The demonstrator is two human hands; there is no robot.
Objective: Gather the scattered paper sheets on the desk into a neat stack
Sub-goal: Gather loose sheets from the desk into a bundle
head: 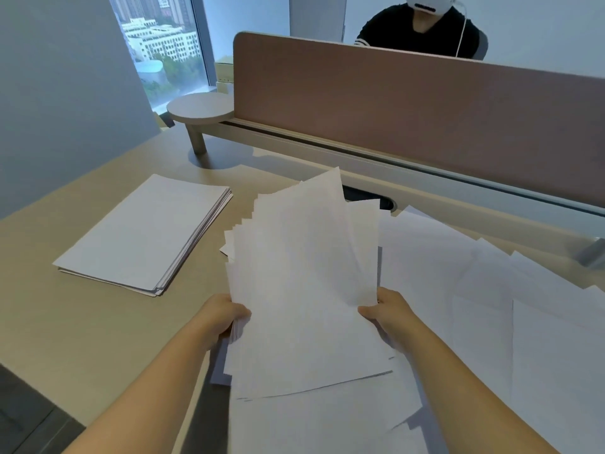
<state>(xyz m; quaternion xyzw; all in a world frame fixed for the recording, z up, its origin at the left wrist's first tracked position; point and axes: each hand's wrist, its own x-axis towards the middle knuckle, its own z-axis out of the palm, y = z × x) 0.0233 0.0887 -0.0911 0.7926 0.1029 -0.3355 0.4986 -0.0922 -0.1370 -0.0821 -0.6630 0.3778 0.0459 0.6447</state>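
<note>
A fanned bundle of white paper sheets [304, 276] is lifted above the desk, its far edges splayed unevenly. My left hand [226, 316] grips the bundle's left edge, and my right hand [386, 311] grips its right edge with the thumb on top. A neat stack of white sheets [140, 237] lies on the beige desk [75, 339] to the left. Several loose sheets [523, 309] lie scattered and overlapping on the right, and more loose sheets [327, 424] lie under the bundle near me.
A brown divider panel [425, 106] runs along the desk's far side, with a person seated behind it [422, 27]. A small round shelf on a post [199, 109] stands at the far left. The desk's front-left edge [39, 391] drops to a dark floor.
</note>
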